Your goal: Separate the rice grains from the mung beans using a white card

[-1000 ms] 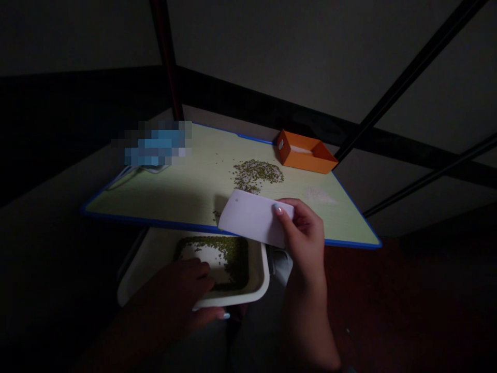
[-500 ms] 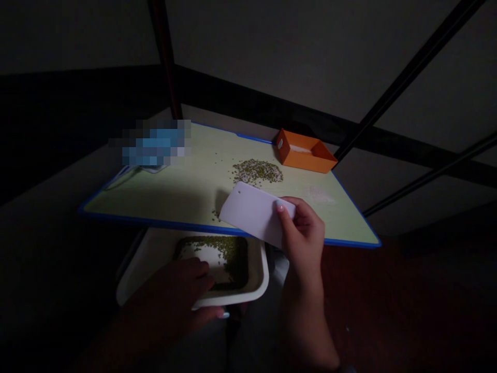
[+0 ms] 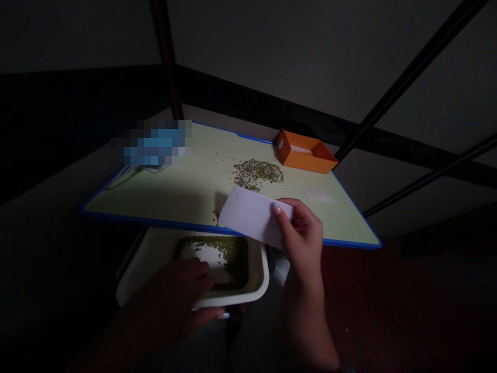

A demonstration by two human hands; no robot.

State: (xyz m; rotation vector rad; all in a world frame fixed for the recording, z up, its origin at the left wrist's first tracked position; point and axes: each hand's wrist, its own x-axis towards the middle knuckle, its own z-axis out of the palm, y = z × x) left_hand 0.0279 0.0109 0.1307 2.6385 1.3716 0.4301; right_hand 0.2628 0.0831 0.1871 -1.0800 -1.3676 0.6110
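My right hand (image 3: 301, 228) pinches a flat white plastic scraper (image 3: 250, 215) with a small hole in one corner. The scraper is tilted over the front edge of the pale green tabletop (image 3: 182, 191), with a few small green beans by its left end. Beyond it lies a loose pile of green beans (image 3: 264, 170) mixed with white grains. Below the table edge, my left hand (image 3: 190, 285) grips the near rim of a white basin (image 3: 258, 280), thumb outside and fingers inside. Green beans (image 3: 235, 256) line the basin's bottom, mostly toward the right and back.
An orange open box (image 3: 306, 155) with something white inside stands at the table's back right. A patch of white grains (image 3: 318, 194) lies in front of it. A blurred blue object (image 3: 155, 145) sits at the left, with a white cord beside it. Blue trim borders the table.
My right hand has drawn the scraper slightly toward me and down, over the table's front edge. My left hand and the basin have stayed put.
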